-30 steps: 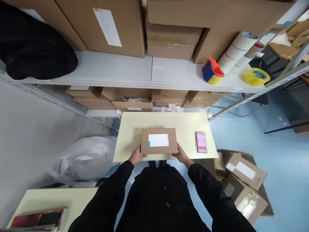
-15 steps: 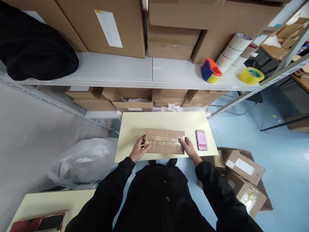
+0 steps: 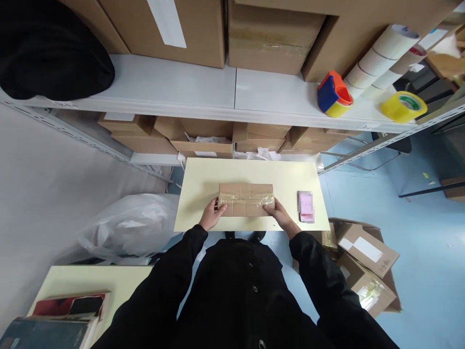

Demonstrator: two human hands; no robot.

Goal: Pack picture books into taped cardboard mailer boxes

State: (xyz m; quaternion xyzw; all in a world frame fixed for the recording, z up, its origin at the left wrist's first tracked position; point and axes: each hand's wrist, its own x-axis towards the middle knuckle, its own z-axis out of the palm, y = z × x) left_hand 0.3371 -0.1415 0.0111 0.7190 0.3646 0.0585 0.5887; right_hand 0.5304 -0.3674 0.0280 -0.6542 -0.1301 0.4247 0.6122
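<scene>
A long, flat cardboard box (image 3: 246,199) lies on the pale yellow table (image 3: 203,169), with shiny clear tape along its middle. My left hand (image 3: 212,213) grips its left end, thumb on the top face and fingers round the side. At the right end, my right hand (image 3: 279,213) holds the near corner, its thumb resting on the taped top. To the right of that hand lies a phone (image 3: 305,207) with a blurred pinkish screen.
Behind the table stands a metal shelf (image 3: 174,92) with cardboard boxes, a tape dispenser (image 3: 334,95) and a yellow tape roll (image 3: 404,106). Boxes (image 3: 368,248) sit on the floor at right. At left are a plastic bag (image 3: 131,225) and a side table (image 3: 127,281) with books (image 3: 51,332).
The view has shifted, showing more of the side table's books. The box has slid slightly away from the table's front edge, both hands still on it.
</scene>
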